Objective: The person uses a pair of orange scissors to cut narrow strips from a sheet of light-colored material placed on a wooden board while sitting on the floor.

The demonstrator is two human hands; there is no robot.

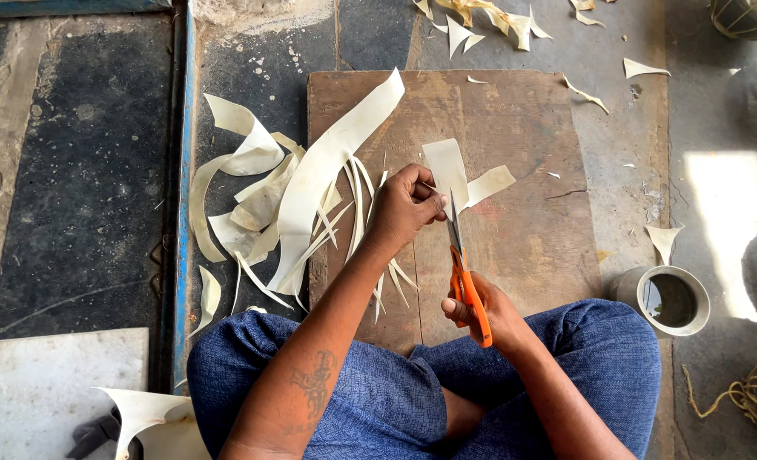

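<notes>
While the person sits cross-legged on the floor (89, 187), both hands work just above a brown wooden board (532, 230) that lies in front of the knees, so the cut bits can drop on something flat. The left hand (406, 207) has its fingers (434, 203) pinched tight on a pale cream strip (447, 169), holding it up off the board so the blades can get at its edge. The right hand (481, 311) is closed around the orange handles of a pair of scissors (462, 271), with the blades pointing up and away from the body and their tip right at the strip, just beside the left fingertips. I think the strip is held close to the cut so it stays stiff and does not flop. A second pale flap (489, 183) sticks out to the right of the blades and looks like part of the same piece. To the left of the board, a heap of long curled pale pieces and thin slivers (302, 204) lies half on the board and half on the floor, near the left arm and easy to reach. More small scraps (481, 21) sit at the far end, well away from the hands. A round grey cup (670, 298) with dark liquid stands on the floor beside the right knee, out of the way of the cutting. A light stone slab (38, 383) lies at the lower left.
</notes>
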